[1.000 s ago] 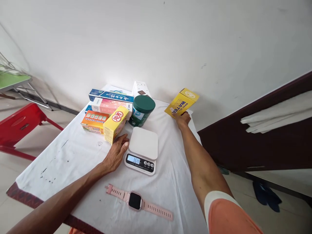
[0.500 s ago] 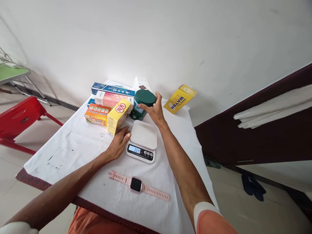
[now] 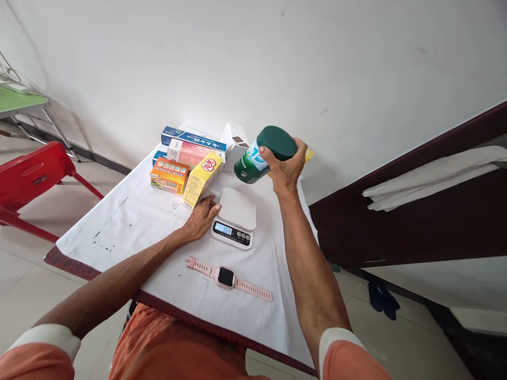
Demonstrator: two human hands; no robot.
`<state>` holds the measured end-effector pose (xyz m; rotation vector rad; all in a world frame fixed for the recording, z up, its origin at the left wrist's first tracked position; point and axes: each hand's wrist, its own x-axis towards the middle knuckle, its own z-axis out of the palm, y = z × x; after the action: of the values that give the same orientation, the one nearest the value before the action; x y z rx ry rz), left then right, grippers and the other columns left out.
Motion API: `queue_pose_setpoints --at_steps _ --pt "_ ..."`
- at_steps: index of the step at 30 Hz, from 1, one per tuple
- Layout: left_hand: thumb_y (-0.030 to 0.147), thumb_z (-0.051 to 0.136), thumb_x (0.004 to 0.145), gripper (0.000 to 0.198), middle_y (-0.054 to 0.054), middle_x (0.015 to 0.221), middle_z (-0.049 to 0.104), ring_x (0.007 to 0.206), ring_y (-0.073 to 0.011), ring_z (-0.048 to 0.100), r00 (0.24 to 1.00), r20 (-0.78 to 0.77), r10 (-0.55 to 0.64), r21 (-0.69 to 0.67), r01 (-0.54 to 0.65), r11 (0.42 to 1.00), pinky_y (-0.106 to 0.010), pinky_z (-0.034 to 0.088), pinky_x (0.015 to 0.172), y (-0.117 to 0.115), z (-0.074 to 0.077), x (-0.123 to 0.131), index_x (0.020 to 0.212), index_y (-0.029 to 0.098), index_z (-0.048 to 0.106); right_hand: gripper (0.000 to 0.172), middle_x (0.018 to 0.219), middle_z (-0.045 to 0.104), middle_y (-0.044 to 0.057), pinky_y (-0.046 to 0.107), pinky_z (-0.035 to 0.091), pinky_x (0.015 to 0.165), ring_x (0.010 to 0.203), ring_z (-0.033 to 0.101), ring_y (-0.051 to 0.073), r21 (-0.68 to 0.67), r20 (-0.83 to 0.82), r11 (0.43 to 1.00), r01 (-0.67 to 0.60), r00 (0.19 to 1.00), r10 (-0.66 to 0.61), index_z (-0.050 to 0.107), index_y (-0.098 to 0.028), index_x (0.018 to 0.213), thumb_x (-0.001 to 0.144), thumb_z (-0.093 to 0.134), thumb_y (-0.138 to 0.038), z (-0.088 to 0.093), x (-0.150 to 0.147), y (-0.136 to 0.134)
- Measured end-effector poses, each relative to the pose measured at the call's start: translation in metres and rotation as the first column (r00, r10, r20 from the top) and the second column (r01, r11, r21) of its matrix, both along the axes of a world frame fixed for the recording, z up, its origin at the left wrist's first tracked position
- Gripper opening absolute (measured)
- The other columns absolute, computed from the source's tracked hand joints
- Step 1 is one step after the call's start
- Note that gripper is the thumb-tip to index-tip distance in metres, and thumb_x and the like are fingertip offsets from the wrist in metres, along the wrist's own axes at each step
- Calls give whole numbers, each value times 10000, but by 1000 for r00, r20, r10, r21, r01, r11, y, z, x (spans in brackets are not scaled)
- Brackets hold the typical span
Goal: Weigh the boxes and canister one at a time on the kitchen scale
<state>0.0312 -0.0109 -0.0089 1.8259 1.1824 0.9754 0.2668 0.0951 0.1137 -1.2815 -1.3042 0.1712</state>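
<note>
A green canister (image 3: pixel 253 158) with a dark green lid is up in the air, tilted, and my right hand (image 3: pixel 288 168) is closed round it near the lid. On the cloth, my left hand (image 3: pixel 202 217) rests with thumb and fingers apart, between the scale's left edge and the foot of a yellow box (image 3: pixel 203 179); whether it touches either I cannot tell. The white digital scale (image 3: pixel 237 209) has a bare plate, and its lit display seems to read 364. A pink-strapped smartwatch (image 3: pixel 226 277) lies flat in front of the scale.
Left of the scale are an orange box (image 3: pixel 169 177), a pink box (image 3: pixel 186 152) and a long blue box (image 3: pixel 194 138). A white box (image 3: pixel 235 138) stands behind. Another yellow box (image 3: pixel 309 155) is mostly hidden by my right hand. A red chair (image 3: pixel 37 169) stands left of the table.
My right hand has lifted the green canister off the table and moved it up and right, tilting it. My left hand stays beside the scale. The view has shifted slightly.
</note>
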Motion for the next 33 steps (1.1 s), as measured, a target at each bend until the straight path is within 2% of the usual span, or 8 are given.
queue_pose_setpoints --at_steps 4,8,12,19,26,30,33 --pt "582 319 1092 658 -203 1315 720 1274 -322 665 1000 -12 -9 12 9 1000 -506 468 1180 0 -2 0 1472 86 525 799 1301 614 70 504 562 1078 1282 616 299 37 43 995 -96 995 94 561 -246 1323 691 892 -606 11 14 -34" --pt "573 315 1095 665 -207 1340 716 1298 -323 654 1000 -19 4 24 -3 1000 -505 456 1195 0 -4 -1 1482 74 524 777 1271 636 58 498 578 1058 1252 634 294 -22 25 984 -176 984 176 598 -246 1298 684 897 -617 1 11 -70" --pt "609 307 1093 684 -191 1317 730 1312 -324 649 1000 -21 20 31 -19 999 -511 448 1199 0 -4 -1 1489 99 533 819 1245 654 63 503 568 1065 1203 654 294 -74 -21 981 -180 984 179 613 -234 1286 636 928 -621 -9 3 -90" --pt "649 301 1083 749 -205 1303 727 1315 -333 647 1000 -10 24 11 -24 1000 -506 453 1196 -1 -2 -2 1496 65 523 880 1271 652 71 520 541 1099 1246 627 311 -107 20 980 -169 985 172 625 -253 1305 601 929 -686 -19 -5 -99" --pt "651 297 1089 743 -195 1309 727 1328 -319 642 1000 -11 21 16 -21 1000 -489 452 1199 1 -4 -2 1502 77 523 971 1399 602 91 519 505 1153 1345 582 314 -142 17 971 -192 980 197 556 -274 1418 627 915 -709 -23 -8 -103" --pt "597 295 1102 689 -191 1323 727 1347 -318 629 999 -24 21 31 -20 999 -500 440 1212 2 -5 -2 1501 82 522 1063 1513 553 119 501 528 1118 1411 556 315 -222 -110 934 -278 959 260 462 -300 1502 634 898 -731 -28 1 -108" --pt "563 303 1105 663 -196 1327 727 1337 -320 631 999 -26 26 41 -25 999 -507 436 1219 2 -5 -2 1490 73 529 927 1539 551 133 498 536 1092 1417 578 296 -245 -313 929 -278 930 196 433 -307 1493 792 625 -882 -48 14 -114"
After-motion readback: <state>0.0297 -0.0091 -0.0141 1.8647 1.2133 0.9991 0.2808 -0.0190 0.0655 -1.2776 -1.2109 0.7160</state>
